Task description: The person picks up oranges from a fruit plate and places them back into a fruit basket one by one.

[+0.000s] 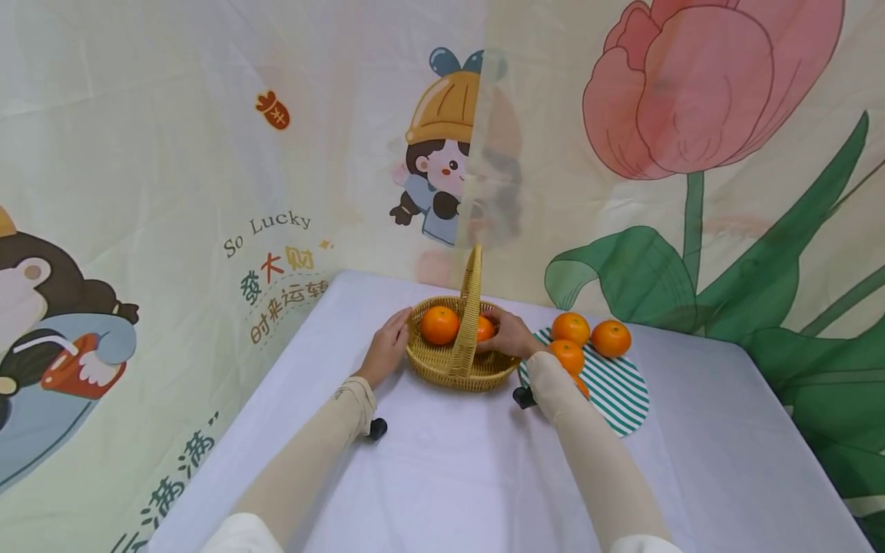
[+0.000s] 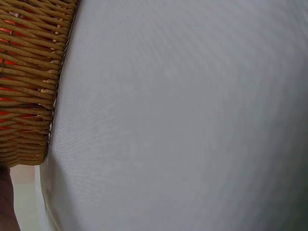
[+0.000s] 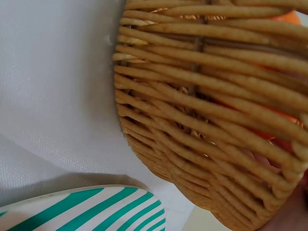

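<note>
A woven wicker basket (image 1: pixel 432 369) with a tall arched handle (image 1: pixel 470 292) stands near the back of the table. One orange (image 1: pixel 439 326) lies in its left half. Over the right half, my right hand (image 1: pixel 510 335) grips another orange (image 1: pixel 485 329), low inside the rim and partly hidden by the handle and fingers. My left hand (image 1: pixel 387 347) rests against the basket's left side with its fingers fairly straight. The left wrist view shows the basket wall (image 2: pixel 29 82) and a sliver of that hand. In the right wrist view, the weave (image 3: pixel 207 106) covers most of the held orange.
Right of the basket lies a round green-and-white striped mat (image 1: pixel 625 395). Several oranges are on or beside it, including one orange (image 1: pixel 611 339) at its back edge; my right forearm partly covers another. A white cloth (image 1: pixel 429 476) covers the table, with printed fabric walls behind.
</note>
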Tool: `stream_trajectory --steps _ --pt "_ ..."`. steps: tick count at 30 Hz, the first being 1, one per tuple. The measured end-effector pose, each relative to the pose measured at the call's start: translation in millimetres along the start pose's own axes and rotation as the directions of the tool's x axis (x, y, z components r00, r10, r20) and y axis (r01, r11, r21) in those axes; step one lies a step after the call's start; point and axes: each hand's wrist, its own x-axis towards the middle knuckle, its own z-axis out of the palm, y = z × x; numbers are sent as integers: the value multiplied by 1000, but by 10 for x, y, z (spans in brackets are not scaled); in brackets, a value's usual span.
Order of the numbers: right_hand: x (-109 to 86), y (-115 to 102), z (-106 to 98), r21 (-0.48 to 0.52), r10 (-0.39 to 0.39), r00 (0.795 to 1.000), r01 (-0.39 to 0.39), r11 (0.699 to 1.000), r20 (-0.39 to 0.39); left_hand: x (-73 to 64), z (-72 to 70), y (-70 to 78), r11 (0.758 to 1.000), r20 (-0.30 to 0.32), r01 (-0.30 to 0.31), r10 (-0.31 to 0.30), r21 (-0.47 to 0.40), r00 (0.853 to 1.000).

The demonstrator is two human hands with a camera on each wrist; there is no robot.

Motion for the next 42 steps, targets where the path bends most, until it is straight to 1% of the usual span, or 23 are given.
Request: stream_trajectory --steps 5,10,15,20,23,26,28,31,33,37,39,42 --pt "-12 -40 -7 4 29 999 -29 1000 15 12 0 -1 1000 4 14 -14 2 1000" --pt "-37 -67 4 3 30 999 -30 1000 11 4 3 -6 1000 1 13 -13 -10 1000" --pt "-74 -50 16 -15 8 1000 -8 1000 2 -18 15 -8 1000 11 19 -19 -6 1000" --pt "-120 -55 -23 7 -23 998 24 1000 -50 3 31 2 1000 8 7 -7 -12 1000" --pt "-177 -57 -84 58 -40 996 44 997 -75 9 24 10 1000 7 13 -13 -4 1000" --pt "-252 -21 -171 170 -37 993 55 984 -108 -3 9 23 1000 5 31 -31 6 1000" --pt "-335 14 -245 258 -29 990 64 964 -137 -24 -2 39 999 11 39 -39 8 999" --pt "-480 97 -364 336 -8 984 69 939 -180 -48 -13 46 999 15 48 -48 -3 999" --pt "-600 159 -461 357 3 978 73 931 -208 -41 -17 39 999 14 47 -47 -12 999" --pt "-876 347 -605 362 24 963 77 929 -267 -6 -2 11 999 13 37 -37 -24 999" --pt "-1020 447 -635 373 28 958 85 924 -286 7 -10 6 999 25 42 -41 -18 999" --pt "-1216 580 -633 358 26 954 87 929 -298 9 -41 2 999 30 50 -50 -10 998"
